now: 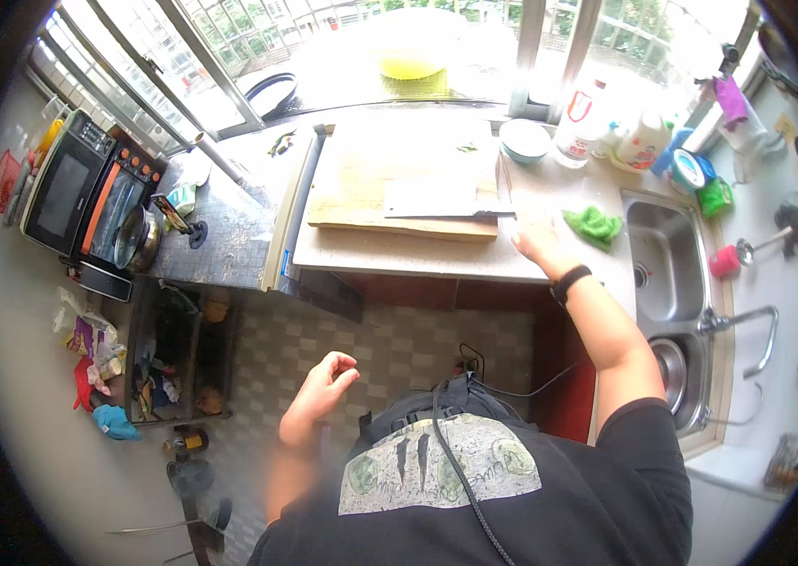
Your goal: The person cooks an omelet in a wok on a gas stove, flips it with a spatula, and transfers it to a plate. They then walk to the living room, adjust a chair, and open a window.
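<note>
A cleaver lies flat near the front edge of a thick wooden cutting board, its handle pointing right. My right hand is at the end of that handle, over the pale countertop. Glare washes out the fingers, so I cannot tell whether they grip the handle. My left hand hangs in the air before my body, over the floor. Its fingers are loosely curled and I see nothing in them. Small green scraps rest toward the board's back right.
Behind my right hand stand a bowl and a large plastic bottle. A green cloth lies beside a double steel sink. On the left are a lidded pot, a phone on a stand and a toaster oven.
</note>
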Demonstrator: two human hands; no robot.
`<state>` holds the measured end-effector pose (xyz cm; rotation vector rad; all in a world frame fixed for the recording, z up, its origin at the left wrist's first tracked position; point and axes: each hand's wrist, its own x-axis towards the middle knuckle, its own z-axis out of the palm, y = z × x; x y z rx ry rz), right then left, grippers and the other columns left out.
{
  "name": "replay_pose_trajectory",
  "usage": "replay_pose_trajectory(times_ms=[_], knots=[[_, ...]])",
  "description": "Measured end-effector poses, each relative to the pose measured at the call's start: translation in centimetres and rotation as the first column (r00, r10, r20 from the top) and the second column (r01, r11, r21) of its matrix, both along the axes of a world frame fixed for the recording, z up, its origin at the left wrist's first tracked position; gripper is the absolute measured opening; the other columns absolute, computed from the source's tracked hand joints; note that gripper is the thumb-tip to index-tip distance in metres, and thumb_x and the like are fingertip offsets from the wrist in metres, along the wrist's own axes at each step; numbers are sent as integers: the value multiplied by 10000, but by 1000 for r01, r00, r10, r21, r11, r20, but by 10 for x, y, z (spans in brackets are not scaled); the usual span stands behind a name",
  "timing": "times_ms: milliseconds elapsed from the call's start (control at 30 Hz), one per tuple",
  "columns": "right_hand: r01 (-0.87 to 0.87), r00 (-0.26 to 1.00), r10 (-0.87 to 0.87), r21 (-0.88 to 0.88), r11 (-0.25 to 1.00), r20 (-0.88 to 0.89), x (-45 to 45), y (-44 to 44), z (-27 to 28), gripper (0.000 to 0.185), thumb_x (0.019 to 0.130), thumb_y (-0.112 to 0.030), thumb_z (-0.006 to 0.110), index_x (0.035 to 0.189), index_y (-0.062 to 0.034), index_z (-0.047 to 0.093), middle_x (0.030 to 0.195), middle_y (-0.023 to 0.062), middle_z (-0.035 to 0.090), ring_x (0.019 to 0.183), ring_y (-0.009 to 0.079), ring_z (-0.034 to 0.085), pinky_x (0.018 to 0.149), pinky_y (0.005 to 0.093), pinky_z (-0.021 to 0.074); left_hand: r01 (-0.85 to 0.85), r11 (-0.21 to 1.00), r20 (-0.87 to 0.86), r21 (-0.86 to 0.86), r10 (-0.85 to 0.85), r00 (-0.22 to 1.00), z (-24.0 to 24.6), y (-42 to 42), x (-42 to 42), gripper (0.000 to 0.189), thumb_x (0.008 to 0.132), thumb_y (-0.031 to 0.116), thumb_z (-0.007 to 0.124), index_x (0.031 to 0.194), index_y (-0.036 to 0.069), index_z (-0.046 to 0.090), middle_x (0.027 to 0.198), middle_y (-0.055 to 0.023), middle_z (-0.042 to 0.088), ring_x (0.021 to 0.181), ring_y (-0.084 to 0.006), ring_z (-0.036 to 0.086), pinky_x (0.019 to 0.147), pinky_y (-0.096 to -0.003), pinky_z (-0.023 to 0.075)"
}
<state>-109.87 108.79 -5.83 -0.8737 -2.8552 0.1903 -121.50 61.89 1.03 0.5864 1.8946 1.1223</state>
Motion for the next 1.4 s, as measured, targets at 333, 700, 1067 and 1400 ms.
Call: replay_pose_trajectory(times_ms=[333, 700, 1067, 1400], knots=[[-250, 924, 329, -344, 905, 195, -83, 36, 29, 339, 697, -182, 660, 969, -7, 556, 882, 191, 645, 871, 353, 620, 730, 427, 499, -171, 962, -14, -213, 172, 985, 5, 22, -3, 184, 901, 100, 561, 1051, -3, 528, 961, -65, 612, 924, -133, 597, 818, -263, 470], [-127, 980, 196, -681, 722, 25, -164, -65, 25, 321, 819, -291, 588, 888, 19, 549, 817, 213, 645, 726, 357, 633, 681, 440, 507, -47, 993, -80, -106, 38, 996, -18, 77, -57, 247, 874, 180, 598, 1056, 20, 554, 936, -97, 635, 856, -158, 595, 751, -291, 481], [16, 998, 28, -696, 718, 52, -337, -159, -32, 626, 806, -299, 633, 1167, 112, 330, 1016, 320, 584, 902, 395, 618, 810, 438, 497, -53, 992, -102, -115, 41, 994, -16, 43, -121, 251, 893, 207, 567, 1043, 7, 539, 928, -102, 623, 868, -182, 597, 765, -308, 478], [71, 987, -158, -769, 636, -40, -369, -178, -17, 496, 719, -311, 685, 959, 96, 532, 904, 220, 629, 805, 337, 623, 740, 409, 490, -115, 990, -109, -84, 106, 988, -35, 3, -175, 264, 882, 227, 578, 1037, 14, 555, 937, -109, 634, 864, -189, 609, 752, -312, 484]])
